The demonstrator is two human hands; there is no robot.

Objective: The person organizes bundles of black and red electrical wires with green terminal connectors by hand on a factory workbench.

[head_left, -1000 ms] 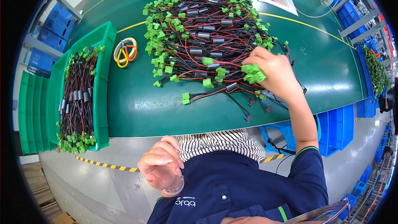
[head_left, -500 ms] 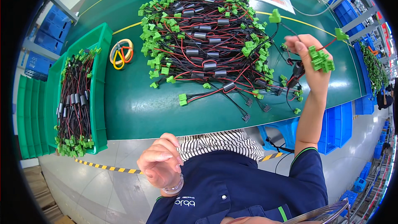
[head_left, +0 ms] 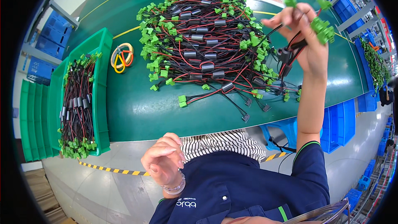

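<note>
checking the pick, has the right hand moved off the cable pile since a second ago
Yes. The right hand has lifted up and rightward off the cable pile, holding a wire harness.

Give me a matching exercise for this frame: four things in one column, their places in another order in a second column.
1. Right hand
2. Left hand
3. Green plastic tray
4. Yellow and orange rubber-band loops

a. On the green table between tray and wire pile
b. Near the chest, holding nothing
c. Raised, gripping a red-and-black wire harness
d. At the table's left edge, holding sorted harnesses

Pairs: 1-c, 2-b, 3-d, 4-a
</note>
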